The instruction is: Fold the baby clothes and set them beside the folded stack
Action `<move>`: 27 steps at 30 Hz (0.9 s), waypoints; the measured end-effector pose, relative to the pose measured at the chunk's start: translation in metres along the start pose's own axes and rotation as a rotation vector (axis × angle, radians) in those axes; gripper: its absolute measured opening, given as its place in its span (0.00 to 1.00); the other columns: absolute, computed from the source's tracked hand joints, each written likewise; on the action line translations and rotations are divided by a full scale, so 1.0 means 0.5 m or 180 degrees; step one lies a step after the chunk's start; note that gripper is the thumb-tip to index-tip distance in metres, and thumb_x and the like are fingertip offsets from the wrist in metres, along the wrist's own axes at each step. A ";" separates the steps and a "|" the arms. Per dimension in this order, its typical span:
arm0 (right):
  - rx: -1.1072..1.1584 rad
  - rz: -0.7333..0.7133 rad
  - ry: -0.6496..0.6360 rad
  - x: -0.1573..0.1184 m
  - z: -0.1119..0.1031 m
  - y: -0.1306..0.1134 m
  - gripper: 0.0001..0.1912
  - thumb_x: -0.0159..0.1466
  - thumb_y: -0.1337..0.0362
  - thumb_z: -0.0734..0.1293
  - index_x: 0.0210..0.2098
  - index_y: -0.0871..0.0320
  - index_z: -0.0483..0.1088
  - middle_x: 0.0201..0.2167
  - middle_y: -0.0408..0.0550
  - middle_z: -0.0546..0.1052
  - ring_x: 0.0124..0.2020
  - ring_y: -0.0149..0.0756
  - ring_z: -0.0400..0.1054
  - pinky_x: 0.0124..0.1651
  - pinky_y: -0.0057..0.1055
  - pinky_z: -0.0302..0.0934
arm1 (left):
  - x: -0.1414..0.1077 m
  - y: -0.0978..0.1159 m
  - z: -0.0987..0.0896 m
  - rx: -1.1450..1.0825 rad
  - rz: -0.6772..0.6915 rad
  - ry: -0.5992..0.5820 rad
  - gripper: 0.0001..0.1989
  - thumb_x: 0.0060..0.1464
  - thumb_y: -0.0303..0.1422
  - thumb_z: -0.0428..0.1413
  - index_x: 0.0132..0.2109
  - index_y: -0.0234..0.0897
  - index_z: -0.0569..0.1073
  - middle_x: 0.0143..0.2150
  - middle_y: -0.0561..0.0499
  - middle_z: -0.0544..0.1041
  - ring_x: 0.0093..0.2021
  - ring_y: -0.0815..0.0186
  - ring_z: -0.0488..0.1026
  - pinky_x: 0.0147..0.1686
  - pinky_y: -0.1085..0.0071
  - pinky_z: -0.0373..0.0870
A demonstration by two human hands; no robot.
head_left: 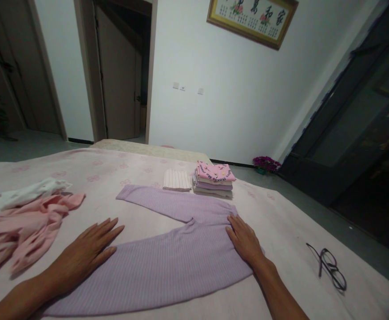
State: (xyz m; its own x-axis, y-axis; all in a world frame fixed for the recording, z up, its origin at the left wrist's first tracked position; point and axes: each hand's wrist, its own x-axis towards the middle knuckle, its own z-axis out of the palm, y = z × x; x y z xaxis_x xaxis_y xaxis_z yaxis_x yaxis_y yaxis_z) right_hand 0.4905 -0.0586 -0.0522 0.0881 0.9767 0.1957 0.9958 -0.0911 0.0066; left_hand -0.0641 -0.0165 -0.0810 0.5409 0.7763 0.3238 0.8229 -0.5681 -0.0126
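Lavender striped trousers (pixel 168 258) lie spread flat on a pink-and-white cloth, the waist toward the right and both legs pointing left. My left hand (pixel 89 249) rests palm down, fingers apart, over the upper edge of the nearer leg. On the waist end lies my right hand (pixel 246 240), flat with its fingers extended. Behind the trousers are a folded striped cream garment (pixel 177 180) and, beside it, a stack of folded clothes (pixel 214 180) topped by a pink printed one.
Crumpled pink clothing (pixel 37 226) and a white garment (pixel 24 194) lie at the left. Black-framed glasses (pixel 331 269) rest on the patterned cloth (pixel 281 226) at the right. Purple flowers (pixel 267 163) stand on the floor by the wall.
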 end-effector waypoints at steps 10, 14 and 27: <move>0.0007 0.0031 -0.0045 0.000 -0.002 -0.002 0.29 0.73 0.53 0.53 0.69 0.58 0.60 0.70 0.49 0.60 0.72 0.45 0.49 0.71 0.48 0.45 | -0.002 -0.006 0.009 0.0023 0.0058 0.0092 0.30 0.64 0.51 0.49 0.70 0.56 0.59 0.72 0.55 0.60 0.69 0.56 0.63 0.67 0.57 0.59; -0.0010 0.0032 -0.0066 0.001 -0.001 -0.001 0.29 0.73 0.52 0.53 0.69 0.58 0.60 0.71 0.49 0.59 0.73 0.45 0.48 0.72 0.48 0.44 | -0.002 -0.007 0.011 -0.0002 0.0049 0.0087 0.30 0.64 0.51 0.49 0.70 0.57 0.58 0.72 0.55 0.59 0.70 0.56 0.62 0.68 0.57 0.58; -0.0020 0.0039 -0.0048 -0.001 -0.006 -0.007 0.29 0.73 0.54 0.53 0.68 0.59 0.61 0.70 0.51 0.60 0.72 0.46 0.49 0.71 0.48 0.45 | 0.006 0.003 -0.014 -0.0236 -0.0102 -0.0106 0.29 0.63 0.51 0.49 0.68 0.54 0.64 0.71 0.53 0.62 0.69 0.54 0.63 0.67 0.53 0.60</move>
State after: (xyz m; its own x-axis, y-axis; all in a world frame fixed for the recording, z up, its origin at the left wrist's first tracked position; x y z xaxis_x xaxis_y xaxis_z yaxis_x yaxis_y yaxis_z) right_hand 0.4869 -0.0593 -0.0495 0.1008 0.9783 0.1809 0.9945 -0.1043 0.0103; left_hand -0.0623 -0.0172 -0.0733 0.5210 0.8023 0.2912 0.8254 -0.5605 0.0676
